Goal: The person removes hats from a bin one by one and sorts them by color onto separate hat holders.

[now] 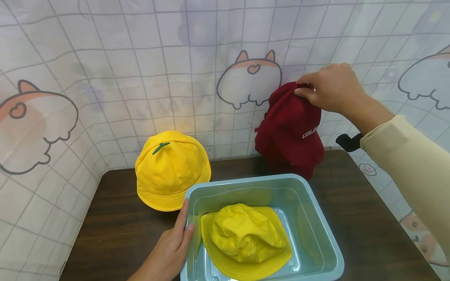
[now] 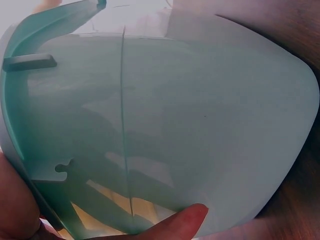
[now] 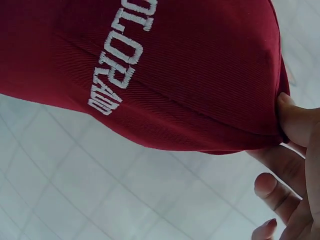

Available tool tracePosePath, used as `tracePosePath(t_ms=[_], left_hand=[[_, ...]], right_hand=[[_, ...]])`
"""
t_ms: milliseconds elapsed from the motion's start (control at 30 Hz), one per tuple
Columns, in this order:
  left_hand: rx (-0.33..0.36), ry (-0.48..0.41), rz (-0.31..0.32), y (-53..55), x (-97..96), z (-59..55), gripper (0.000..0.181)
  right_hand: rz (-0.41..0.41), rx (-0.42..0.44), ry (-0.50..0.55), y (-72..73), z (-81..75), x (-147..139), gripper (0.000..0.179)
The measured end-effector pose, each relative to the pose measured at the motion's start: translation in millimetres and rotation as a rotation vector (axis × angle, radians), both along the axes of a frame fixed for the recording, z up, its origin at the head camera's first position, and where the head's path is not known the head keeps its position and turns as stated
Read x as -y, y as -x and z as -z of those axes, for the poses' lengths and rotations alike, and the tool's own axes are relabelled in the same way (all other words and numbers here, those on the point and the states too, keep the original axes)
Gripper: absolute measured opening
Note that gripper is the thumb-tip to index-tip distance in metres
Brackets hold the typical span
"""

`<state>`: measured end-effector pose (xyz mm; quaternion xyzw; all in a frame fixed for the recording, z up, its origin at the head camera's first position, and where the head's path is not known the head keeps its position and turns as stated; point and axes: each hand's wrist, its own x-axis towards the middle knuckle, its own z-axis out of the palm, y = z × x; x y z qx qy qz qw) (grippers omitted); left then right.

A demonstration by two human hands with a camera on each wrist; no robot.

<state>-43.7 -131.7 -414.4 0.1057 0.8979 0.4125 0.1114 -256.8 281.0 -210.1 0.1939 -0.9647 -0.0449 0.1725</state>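
Note:
My right hand (image 1: 334, 86) pinches a dark red cap (image 1: 291, 125) at its top, between thumb and fingers. The cap hangs down behind the basin's far right corner, white embroidered letters on its side. Up close in the right wrist view, the thumb presses the red cloth (image 3: 190, 85) and the other fingers spread loosely below. My left hand (image 1: 170, 246) grips the left side of a pale blue-green plastic basin (image 1: 246, 180). In the left wrist view a fingertip lies against the basin's outer wall (image 2: 225, 115). A yellow bucket hat (image 1: 246, 238) lies inside the basin, crown up.
Another yellow hat (image 1: 172, 164), with a small green sprout on top, sits on the dark wooden table (image 1: 109, 230) behind and left of the basin. A white gridded cloth (image 1: 140, 50) with cartoon animals hangs close behind the table and along its left side.

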Motion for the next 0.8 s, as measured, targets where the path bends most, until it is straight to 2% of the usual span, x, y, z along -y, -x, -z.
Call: tracePosePath(t_ms=[133, 333, 800], left_hand=[[0.027, -0.017, 0.004, -0.3, 0.9, -1.8, 0.064], [0.019, -0.029, 0.007, -0.2, 1.8, -2.3, 0.064], [0.023, -0.029, 0.014, 0.5, 1.8, -5.1, 0.064]], right_hand=[[-0.020, -0.011, -0.025, 2.8, 17.4, 1.2, 0.033], [-0.043, -0.035, -0.045, 3.5, 36.0, -0.6, 0.028], [-0.111, -0.071, 0.032, -1.8, 72.2, -8.2, 0.028]])
